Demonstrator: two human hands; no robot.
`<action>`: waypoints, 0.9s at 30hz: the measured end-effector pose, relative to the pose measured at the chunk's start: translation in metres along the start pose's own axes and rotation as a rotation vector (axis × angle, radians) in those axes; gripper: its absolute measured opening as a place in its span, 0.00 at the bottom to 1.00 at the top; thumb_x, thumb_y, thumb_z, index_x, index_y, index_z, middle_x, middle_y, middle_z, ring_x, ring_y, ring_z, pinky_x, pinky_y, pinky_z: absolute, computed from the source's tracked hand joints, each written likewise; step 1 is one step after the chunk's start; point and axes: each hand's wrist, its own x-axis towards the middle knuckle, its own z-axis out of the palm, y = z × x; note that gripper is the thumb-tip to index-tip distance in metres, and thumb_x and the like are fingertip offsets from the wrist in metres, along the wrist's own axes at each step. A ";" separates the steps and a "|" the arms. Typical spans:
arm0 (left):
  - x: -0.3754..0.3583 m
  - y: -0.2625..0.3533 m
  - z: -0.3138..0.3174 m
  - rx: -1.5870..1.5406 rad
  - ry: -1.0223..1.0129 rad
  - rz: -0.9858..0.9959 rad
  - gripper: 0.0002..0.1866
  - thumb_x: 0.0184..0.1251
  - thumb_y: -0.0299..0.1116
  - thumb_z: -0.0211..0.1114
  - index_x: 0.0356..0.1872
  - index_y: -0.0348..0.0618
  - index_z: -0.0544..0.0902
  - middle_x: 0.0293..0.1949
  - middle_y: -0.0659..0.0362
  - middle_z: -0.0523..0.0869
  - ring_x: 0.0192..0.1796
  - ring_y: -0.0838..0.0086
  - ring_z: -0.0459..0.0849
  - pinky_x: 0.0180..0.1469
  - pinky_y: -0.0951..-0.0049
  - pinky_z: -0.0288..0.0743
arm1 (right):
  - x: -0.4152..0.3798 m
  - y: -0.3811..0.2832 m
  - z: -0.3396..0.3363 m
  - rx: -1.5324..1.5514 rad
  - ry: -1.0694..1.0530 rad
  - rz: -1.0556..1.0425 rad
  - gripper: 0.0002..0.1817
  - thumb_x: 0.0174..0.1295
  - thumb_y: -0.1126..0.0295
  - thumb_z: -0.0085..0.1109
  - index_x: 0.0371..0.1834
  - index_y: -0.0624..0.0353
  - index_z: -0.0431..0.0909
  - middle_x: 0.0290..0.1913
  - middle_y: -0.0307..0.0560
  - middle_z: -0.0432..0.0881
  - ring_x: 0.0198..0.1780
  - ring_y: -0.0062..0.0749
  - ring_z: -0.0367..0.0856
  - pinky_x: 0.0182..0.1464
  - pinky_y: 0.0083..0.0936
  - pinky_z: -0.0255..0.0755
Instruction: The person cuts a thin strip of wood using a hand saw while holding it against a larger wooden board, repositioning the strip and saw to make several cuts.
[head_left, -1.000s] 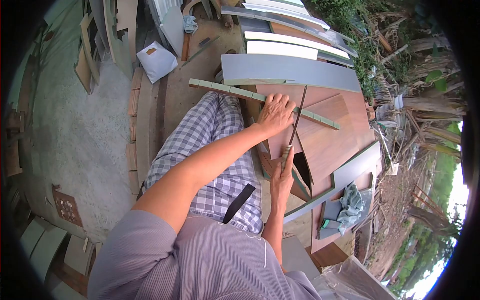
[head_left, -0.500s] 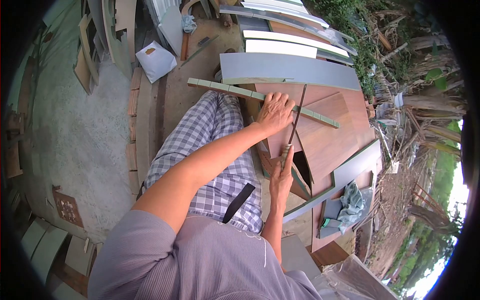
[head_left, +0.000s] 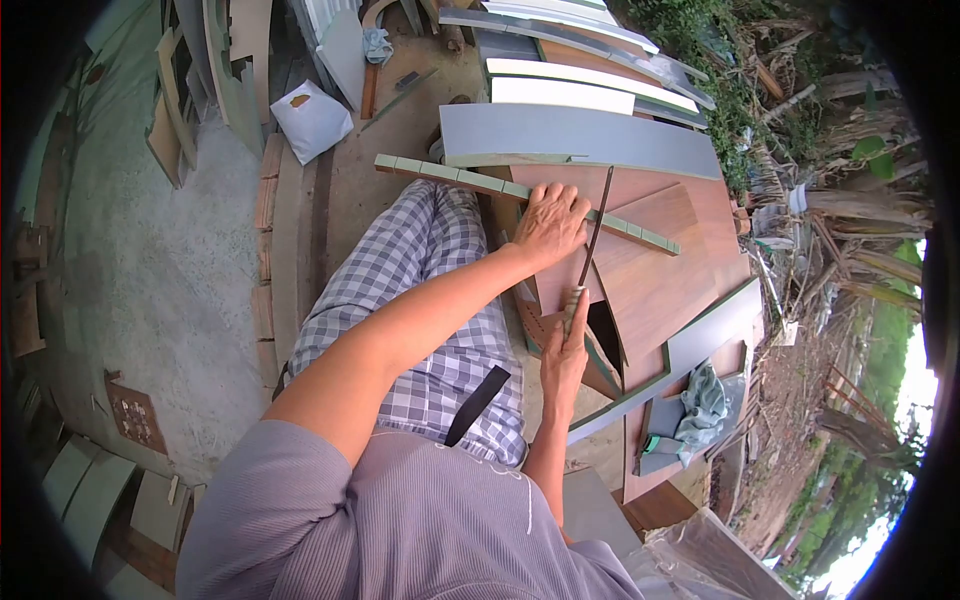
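My left hand [head_left: 551, 225] is closed over a long, narrow wooden strip [head_left: 455, 176], holding it down across brown boards. The strip has a pale green upper face, a brown side and several dark crosswise lines at intervals. In my right hand [head_left: 564, 350] is a saw [head_left: 597, 230], gripped by its light handle with the index finger stretched along it. Its thin dark blade is seen nearly edge-on and crosses the strip just right of my left fingers. Part of the strip is hidden under my left hand.
Brown boards [head_left: 650, 270] lie under the strip, and a grey panel [head_left: 580, 135] lies beyond. A blue-green cloth [head_left: 703, 405] rests at the lower right. On the left, a white sack [head_left: 311, 122] stands near leaning cut panels [head_left: 225, 80]. Dry brush borders the right.
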 end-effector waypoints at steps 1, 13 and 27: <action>0.000 0.000 0.000 0.004 0.010 0.003 0.11 0.54 0.34 0.63 0.38 0.45 0.75 0.38 0.56 0.75 0.46 0.62 0.73 0.52 0.59 0.62 | 0.004 -0.002 -0.001 0.002 -0.038 0.070 0.33 0.72 0.71 0.44 0.79 0.38 0.50 0.46 0.63 0.83 0.40 0.48 0.83 0.43 0.35 0.74; 0.001 -0.001 0.000 0.031 -0.011 -0.001 0.12 0.53 0.35 0.64 0.38 0.45 0.77 0.39 0.57 0.76 0.47 0.63 0.73 0.53 0.60 0.62 | 0.001 -0.003 -0.004 -0.035 -0.056 0.110 0.33 0.72 0.71 0.45 0.79 0.38 0.50 0.49 0.65 0.82 0.41 0.50 0.82 0.43 0.36 0.74; 0.000 0.001 -0.002 0.017 0.013 0.008 0.12 0.53 0.34 0.63 0.39 0.45 0.76 0.39 0.56 0.75 0.46 0.62 0.73 0.52 0.60 0.62 | 0.006 -0.002 -0.002 -0.051 -0.026 0.045 0.32 0.73 0.69 0.45 0.79 0.39 0.50 0.50 0.64 0.83 0.48 0.56 0.85 0.46 0.42 0.75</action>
